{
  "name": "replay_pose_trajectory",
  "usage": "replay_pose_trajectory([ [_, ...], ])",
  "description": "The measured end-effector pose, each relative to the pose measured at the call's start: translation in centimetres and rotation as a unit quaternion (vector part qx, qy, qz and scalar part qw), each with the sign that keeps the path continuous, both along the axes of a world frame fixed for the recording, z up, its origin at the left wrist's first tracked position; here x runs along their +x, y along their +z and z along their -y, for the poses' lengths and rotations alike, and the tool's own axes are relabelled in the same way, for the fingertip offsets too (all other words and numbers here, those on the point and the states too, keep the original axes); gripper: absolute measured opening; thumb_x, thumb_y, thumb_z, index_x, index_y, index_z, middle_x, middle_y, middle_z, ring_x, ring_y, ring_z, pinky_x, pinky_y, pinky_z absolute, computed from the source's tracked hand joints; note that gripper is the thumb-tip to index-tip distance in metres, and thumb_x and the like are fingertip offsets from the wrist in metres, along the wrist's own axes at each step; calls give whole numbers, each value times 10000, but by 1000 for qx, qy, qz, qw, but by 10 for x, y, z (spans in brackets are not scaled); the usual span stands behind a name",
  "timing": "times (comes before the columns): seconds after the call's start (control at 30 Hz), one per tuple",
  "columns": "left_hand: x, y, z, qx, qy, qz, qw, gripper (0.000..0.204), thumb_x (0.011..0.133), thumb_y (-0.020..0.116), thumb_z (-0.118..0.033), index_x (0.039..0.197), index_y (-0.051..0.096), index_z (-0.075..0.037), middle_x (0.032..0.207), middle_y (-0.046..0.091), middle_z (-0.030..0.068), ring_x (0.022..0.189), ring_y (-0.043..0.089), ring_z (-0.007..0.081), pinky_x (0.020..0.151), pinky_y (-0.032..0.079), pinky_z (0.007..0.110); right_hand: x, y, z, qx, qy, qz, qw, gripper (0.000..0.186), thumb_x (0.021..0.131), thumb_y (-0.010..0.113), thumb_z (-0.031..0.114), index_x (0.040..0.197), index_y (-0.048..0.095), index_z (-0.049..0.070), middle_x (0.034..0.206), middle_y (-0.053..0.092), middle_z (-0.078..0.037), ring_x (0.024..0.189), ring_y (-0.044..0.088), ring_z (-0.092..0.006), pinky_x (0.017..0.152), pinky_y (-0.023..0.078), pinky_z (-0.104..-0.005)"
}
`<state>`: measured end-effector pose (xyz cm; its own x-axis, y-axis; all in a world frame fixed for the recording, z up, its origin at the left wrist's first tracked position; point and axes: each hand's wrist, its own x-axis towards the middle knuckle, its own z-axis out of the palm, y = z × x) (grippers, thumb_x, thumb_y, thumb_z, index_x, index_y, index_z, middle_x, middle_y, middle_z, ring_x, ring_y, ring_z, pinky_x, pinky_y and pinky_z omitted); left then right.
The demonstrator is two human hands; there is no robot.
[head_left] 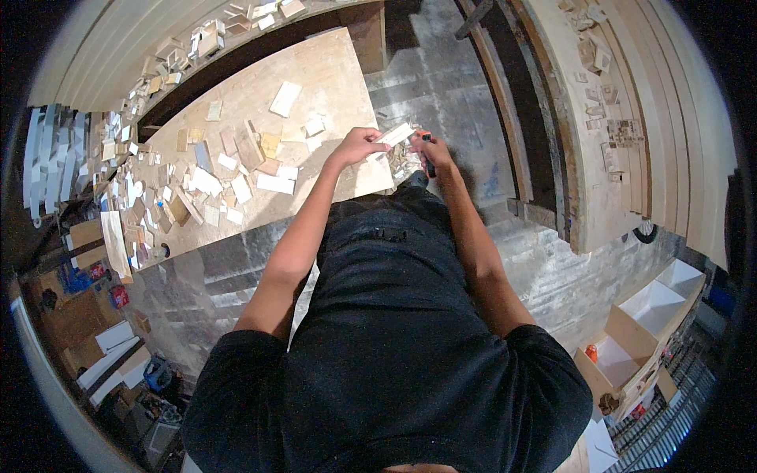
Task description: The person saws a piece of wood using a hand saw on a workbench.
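Observation:
Beyond the right edge of the wooden worktop [331, 169], my left hand [363, 145] is closed on a pale, flat wood strip [397, 135], with the thumb and fingers pinching its near end. Just to the right, my right hand [432, 147] wraps round a slim dark-handled tool [429, 167]. Its working end is too small to make out, close to the strip's far end. Below the hands, a heap of shavings and scraps [404, 162] shows on the floor beside my shoe [415, 180].
Many small wood offcuts [206, 181] lie scattered over the worktop's left half. Stacked boards [686, 118] and a bench with small wood pieces [595, 158] line the right. White-lined wooden boxes [650, 307] stand at lower right. Concrete floor [512, 276] shows between.

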<state>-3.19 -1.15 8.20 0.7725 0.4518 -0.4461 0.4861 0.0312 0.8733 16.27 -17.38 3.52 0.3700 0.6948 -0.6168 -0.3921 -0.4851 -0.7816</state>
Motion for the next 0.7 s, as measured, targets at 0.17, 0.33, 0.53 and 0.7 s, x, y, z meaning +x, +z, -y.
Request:
replay_pose_trajectory([
  [0.17,-2,10,-2,-39,15,16,999,323,819,812,-232,1050,731,-22,882,698,11,786,602,93,719,476,274,19,14,1,24,6,16,1000,354,924,710,366,1098,672,59,822,683,-45,513,484,-53,453,405,-233],
  [0.33,-17,11,2,71,79,80,991,363,762,848,-210,1034,691,-27,867,730,71,747,667,161,689,504,290,12,30,-6,58,-29,7,998,365,919,724,377,1062,650,49,789,705,-58,510,511,-65,462,424,-243],
  [0.53,-4,50,28,500,-14,-10,866,417,667,806,-93,1040,619,-85,1027,670,75,963,588,284,843,470,377,9,30,2,67,-30,11,997,355,931,715,353,1097,686,41,812,701,-32,530,515,-64,480,435,-247],
  [0.7,-8,51,47,574,-40,58,816,433,701,663,4,1110,635,-135,1054,623,7,965,532,240,804,416,395,-7,37,5,52,45,31,997,340,914,738,284,1190,704,90,769,619,45,556,502,-62,508,422,-258],
])
